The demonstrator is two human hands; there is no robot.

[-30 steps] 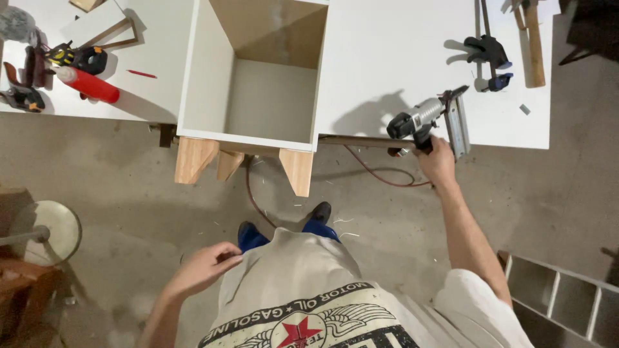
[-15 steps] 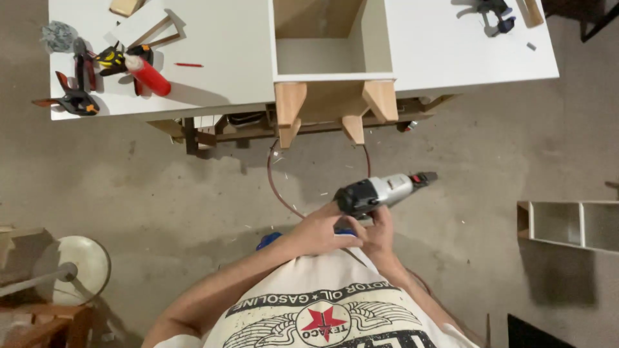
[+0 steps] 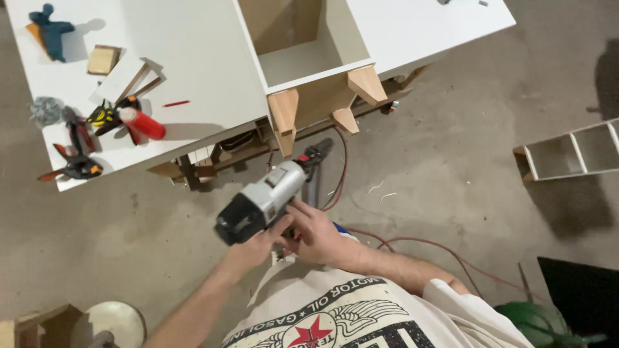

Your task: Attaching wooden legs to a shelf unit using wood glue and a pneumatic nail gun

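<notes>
**While both hands crowd the nail gun, watch the hose**

While you grip the nail gun (image 3: 267,200) at frame centre, left hand (image 3: 253,248) clenched under its body and right hand (image 3: 317,235) wrapped at the handle, fingers (image 3: 298,209) lie against the housing. A trigger slip could fire; the red air hose (image 3: 412,243) below right could snag.

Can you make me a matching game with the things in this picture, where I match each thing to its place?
Things:
1. nail gun
2. red bottle
3. white box
4. divided white tray

Places:
A. on the floor at the right
B. lying on the white table near the clamps
C. held in both hands, left hand and right hand
D. standing at the table's edge, with wooden legs

Pairs: 1-C, 2-B, 3-D, 4-A
</notes>
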